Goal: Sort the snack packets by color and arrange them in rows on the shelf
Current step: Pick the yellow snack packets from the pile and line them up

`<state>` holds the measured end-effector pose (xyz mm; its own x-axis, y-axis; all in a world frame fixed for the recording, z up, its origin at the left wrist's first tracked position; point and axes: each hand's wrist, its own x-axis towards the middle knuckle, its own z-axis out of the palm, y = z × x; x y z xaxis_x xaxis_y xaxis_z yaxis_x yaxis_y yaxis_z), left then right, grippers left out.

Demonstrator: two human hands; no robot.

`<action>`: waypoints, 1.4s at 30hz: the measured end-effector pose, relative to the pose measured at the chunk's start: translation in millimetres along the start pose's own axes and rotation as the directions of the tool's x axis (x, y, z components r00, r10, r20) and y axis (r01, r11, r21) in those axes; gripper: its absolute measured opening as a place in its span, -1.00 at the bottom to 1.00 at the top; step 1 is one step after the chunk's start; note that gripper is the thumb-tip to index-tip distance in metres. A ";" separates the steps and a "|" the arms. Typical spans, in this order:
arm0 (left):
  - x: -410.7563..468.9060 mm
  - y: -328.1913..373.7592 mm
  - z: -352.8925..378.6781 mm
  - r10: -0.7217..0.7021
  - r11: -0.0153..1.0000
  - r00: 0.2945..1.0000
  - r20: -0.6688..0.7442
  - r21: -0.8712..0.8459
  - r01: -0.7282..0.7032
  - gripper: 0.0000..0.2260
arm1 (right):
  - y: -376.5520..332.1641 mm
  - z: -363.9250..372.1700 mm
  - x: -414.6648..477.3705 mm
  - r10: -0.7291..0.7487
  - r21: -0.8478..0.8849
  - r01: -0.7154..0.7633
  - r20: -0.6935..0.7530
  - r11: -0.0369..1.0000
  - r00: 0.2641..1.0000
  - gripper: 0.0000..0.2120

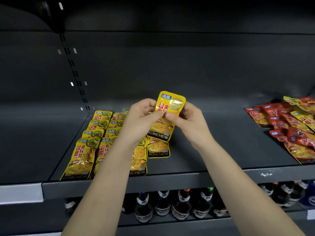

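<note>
a yellow packet (171,103) is held up above the middle of the shelf (187,180), between the two hands. its left side is pinched by the left hand (142,116) and its right side by the right hand (186,117). the hands are thus close together and both are clamped on the same packet, with the thumbs on its front face. the packet is held upright with the printed side towards the camera. it is judged that this is done so that the color can be checked and the packet straightened before it is laid down.

near the left end of the shelf the yellow rows (102,133) are already laid, from near the back edge to the front edge. each packet lies partly over the one behind it, probably so that the labels can be read. one more lying packet (158,149) is seen just right of these rows, under the held one, and a new column seems to be begun there. at the right end of the shelf a mixed pile (289,120) of red and yellow packets lies unsorted, well apart from the rows. it is supposed that the space between is meant for the red rows. dark bottles (180,205) stand on the level below.
</note>
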<state>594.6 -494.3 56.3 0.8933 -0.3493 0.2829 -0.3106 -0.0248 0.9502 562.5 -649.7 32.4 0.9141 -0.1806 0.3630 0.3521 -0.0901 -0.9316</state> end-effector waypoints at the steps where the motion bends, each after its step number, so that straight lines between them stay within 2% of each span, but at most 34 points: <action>1: -1.1 -0.2 2.1 -0.023 0.998 1.000 0.008 -0.050 0.023 -0.90 | -2.8 -0.7 -0.2 -0.027 -0.008 0.026 -0.012 1.000 1.000 -0.78; 3: -2.8 -0.8 4.7 -0.048 0.993 0.998 0.026 -0.110 0.051 -0.88 | -7.6 -2.1 -0.3 -0.062 -0.042 0.061 -0.024 0.997 0.998 -0.79; 6: -3.5 -1.0 2.4 -0.045 0.997 0.998 0.052 -0.067 0.049 -0.89 | -11.6 -5.3 0.9 -0.077 -0.144 0.075 -0.014 0.987 0.997 -0.75; 8: -1.6 -3.6 -5.3 -0.032 0.999 0.996 0.085 0.041 0.028 -0.91 | -14.4 -8.2 1.7 -0.092 -0.222 0.090 0.002 0.971 0.996 -0.76; 11: 1.2 -6.9 -20.5 -0.020 0.955 0.989 0.149 0.295 -0.025 -0.91 | -16.3 -13.1 2.7 -0.098 -0.314 0.095 0.006 0.945 0.995 -0.81; 13: 0.9 -8.1 -28.4 -0.014 0.875 0.989 0.150 0.481 -0.061 -0.87 | -17.0 -16.1 2.4 -0.053 -0.293 0.058 0.025 0.954 0.998 -0.80; 16: -0.1 -13.2 -38.3 0.051 0.680 0.995 0.085 0.727 -0.096 -0.84 | -14.6 -15.6 -0.6 0.074 -0.239 -0.052 0.085 0.970 0.994 -0.74; 21: -3.8 -20.7 -44.2 0.105 0.449 0.993 0.048 0.889 -0.090 -0.82 | -3.4 -4.1 -12.3 0.271 -0.155 -0.251 0.123 0.956 0.955 -0.78; 24: -5.4 -23.0 -46.2 0.128 0.352 0.991 0.036 0.933 -0.079 -0.80 | 6.0 3.4 -18.8 0.380 -0.222 -0.347 0.127 0.911 0.916 -0.80; 28: -5.3 -25.6 -48.2 0.129 0.321 0.992 0.012 0.946 -0.053 -0.78 | 17.8 9.3 -21.7 0.425 -0.281 -0.382 0.111 0.881 0.898 -0.80; 34: -5.9 -26.7 -45.2 0.133 0.284 0.991 -0.015 0.958 -0.023 -0.79 | 22.4 13.6 -22.8 0.400 -0.366 -0.339 0.103 0.867 0.911 -0.77; 42: -3.7 -28.6 -38.7 0.143 0.299 0.990 -0.017 0.954 -0.026 -0.80 | 12.1 9.4 -30.8 0.303 -0.613 -0.202 0.064 0.764 0.951 -0.72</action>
<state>612.7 -456.0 33.1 0.8453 -0.3329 0.4178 -0.4264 -0.8916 0.1523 540.5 -636.0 9.8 0.9887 -0.1364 0.0616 -0.0390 -0.6325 -0.7736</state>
